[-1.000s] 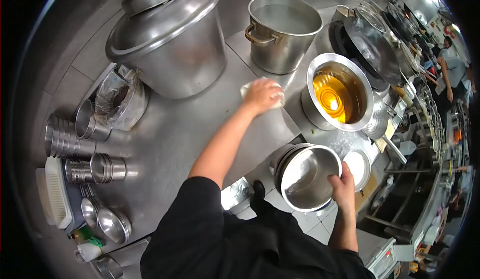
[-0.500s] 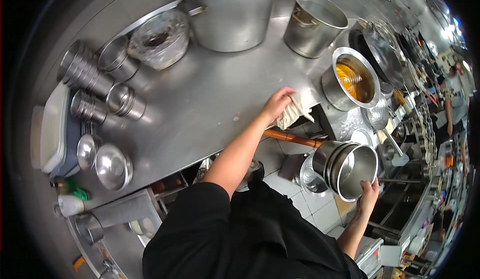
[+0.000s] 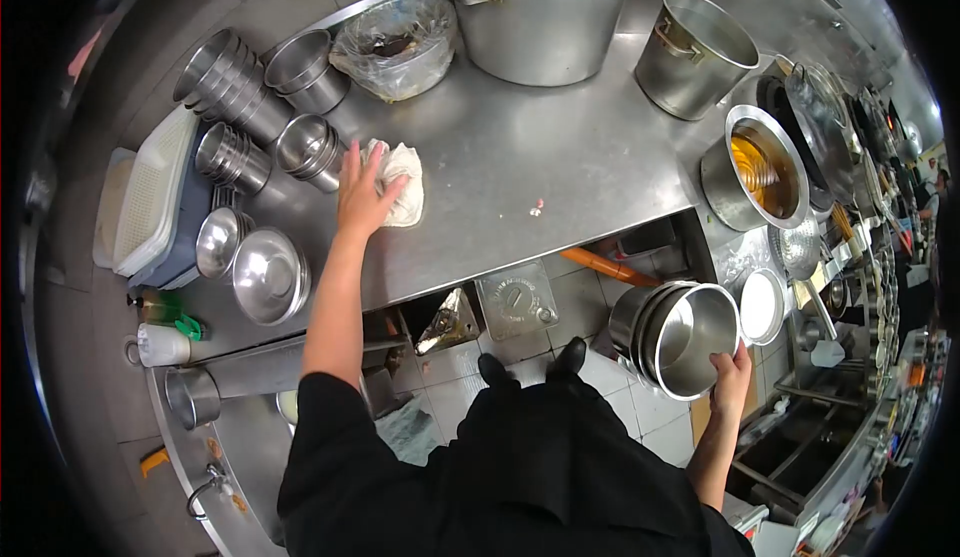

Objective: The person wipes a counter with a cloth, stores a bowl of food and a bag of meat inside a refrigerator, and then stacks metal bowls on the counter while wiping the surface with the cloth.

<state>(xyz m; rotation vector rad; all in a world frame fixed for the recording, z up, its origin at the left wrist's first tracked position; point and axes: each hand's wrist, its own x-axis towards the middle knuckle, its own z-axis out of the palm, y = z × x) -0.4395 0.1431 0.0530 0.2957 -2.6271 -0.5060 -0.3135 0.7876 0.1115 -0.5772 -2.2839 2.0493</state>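
Observation:
A crumpled white cloth [image 3: 405,185] lies on the steel worktop, under my left hand [image 3: 362,192]. The fingers of that hand are spread over the cloth's left edge, with the thumb across it. Just beyond them stands a small stack of steel cups [image 3: 308,147]. My right hand [image 3: 732,369] grips the rim of a nested stack of steel pots [image 3: 690,342], tilted on their side beyond the worktop's front edge. The thumb is inside the front pot, and the other fingers are partly hidden behind its rim.
Bits of food scraps [image 3: 537,207] lie on the steel worktop [image 3: 480,157]. Steel bowls [image 3: 268,277] sit at the left. A large lidded pot [image 3: 545,22], a plastic-lined tub [image 3: 405,57] and a tall pot [image 3: 690,67] line the back. A pot with orange liquid [image 3: 755,172] stands right.
My left hand has slid the cloth far left across the worktop, from the right front corner to beside the steel cups. My right hand keeps hold of the pots. The view has shifted.

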